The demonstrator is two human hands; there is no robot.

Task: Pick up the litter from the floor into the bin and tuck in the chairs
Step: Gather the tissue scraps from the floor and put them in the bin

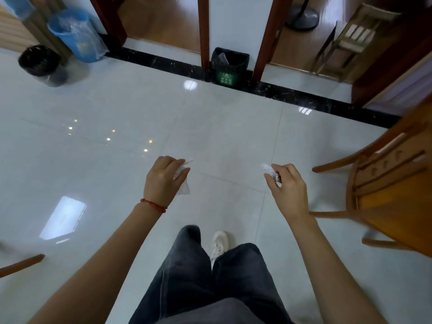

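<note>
Both hands out in front at about the same height, well apart, each clamped on litter. Left hand [163, 177] grips a crumpled white tissue [183, 181], fingers curled over it, part of the tissue hanging below the palm. Red string bracelet [154, 205] on the left wrist. Right hand [288, 187] pinches a small white paper scrap [268, 168] between thumb and fingertips; something reddish shows against the fingers, too small to tell what it is. Arms bare.

Below the hands: dark grey trousers [187, 277] and one white sneaker [219, 244] stepping forward on the glossy white tile floor [105, 108].

Right of the right hand, just beside it, a wooden chair [385, 183] stands pulled out, legs on the tile. Tip of another wooden piece [23, 264] at the lower left edge, cannot tell what it belongs to.

Ahead, well apart from the hands: small green bin [228, 67] with black liner, against the white wall section between two dark wood door frames, on the black floor border strip [304, 95]. Something already inside it. Far left: black round bin [43, 65] and a blue bin [77, 35] with clear plastic liner, near each other. Upper right, through a doorway, a light wooden chair [350, 40].
</note>
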